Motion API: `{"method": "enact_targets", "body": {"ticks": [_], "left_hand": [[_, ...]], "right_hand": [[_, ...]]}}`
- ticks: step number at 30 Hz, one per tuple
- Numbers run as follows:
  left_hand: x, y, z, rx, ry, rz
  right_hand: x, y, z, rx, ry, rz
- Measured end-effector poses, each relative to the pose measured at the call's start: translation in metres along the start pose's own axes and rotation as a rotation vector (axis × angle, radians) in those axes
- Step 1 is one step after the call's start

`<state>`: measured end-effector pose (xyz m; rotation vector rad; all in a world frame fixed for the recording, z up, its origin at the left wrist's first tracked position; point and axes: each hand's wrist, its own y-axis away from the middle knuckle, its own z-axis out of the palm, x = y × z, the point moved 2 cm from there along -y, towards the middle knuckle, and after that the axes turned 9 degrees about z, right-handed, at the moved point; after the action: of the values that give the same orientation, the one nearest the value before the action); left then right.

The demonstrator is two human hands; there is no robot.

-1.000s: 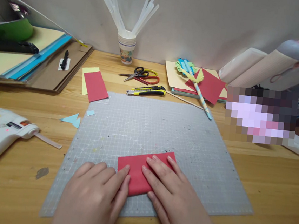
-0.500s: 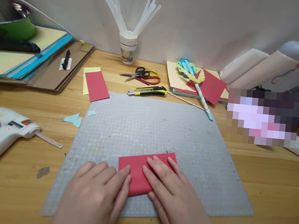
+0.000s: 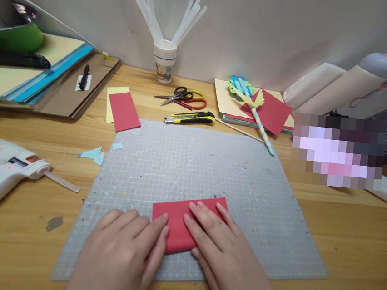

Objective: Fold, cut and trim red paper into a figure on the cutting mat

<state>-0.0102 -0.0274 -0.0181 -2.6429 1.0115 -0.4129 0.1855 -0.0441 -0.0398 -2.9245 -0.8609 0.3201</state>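
Folded red paper (image 3: 175, 223) lies on the grey cutting mat (image 3: 191, 163), its fold along the edge facing me. At its left end, my left hand (image 3: 118, 251) is closed, thumb and index finger pinching the paper while the other fingers curl under. My right hand (image 3: 227, 253) lies flat over the right half, fingers stretched out and pressing on the sheet, the thumb at the near edge. Both hands hide parts of the paper's ends.
A white glue gun (image 3: 13, 164) lies left, near blue paper scraps (image 3: 93, 154). Beyond the mat are a box cutter (image 3: 189, 117), scissors (image 3: 177, 97), red paper (image 3: 124, 112) and a cup stack (image 3: 164, 62) with glue sticks. A paper flower (image 3: 245, 90) rests on sheets back right.
Both hands and the folded red paper keep their places. The whole view has shifted very slightly.
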Motion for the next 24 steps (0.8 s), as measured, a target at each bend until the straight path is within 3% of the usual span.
{"method": "enact_targets", "body": {"ticks": [5, 13, 24], "left_hand": [[0.0, 0.0, 0.002, -0.028, 0.004, 0.002], [0.001, 0.002, 0.002, -0.032, 0.0, -0.009], [-0.002, -0.004, 0.011, -0.16, 0.149, -0.15]], "right_hand": [[0.0, 0.0, -0.001, 0.041, -0.021, 0.025], [0.001, -0.001, 0.001, 0.005, -0.018, 0.024], [-0.001, -0.001, 0.0, 0.054, -0.058, 0.044]]}}
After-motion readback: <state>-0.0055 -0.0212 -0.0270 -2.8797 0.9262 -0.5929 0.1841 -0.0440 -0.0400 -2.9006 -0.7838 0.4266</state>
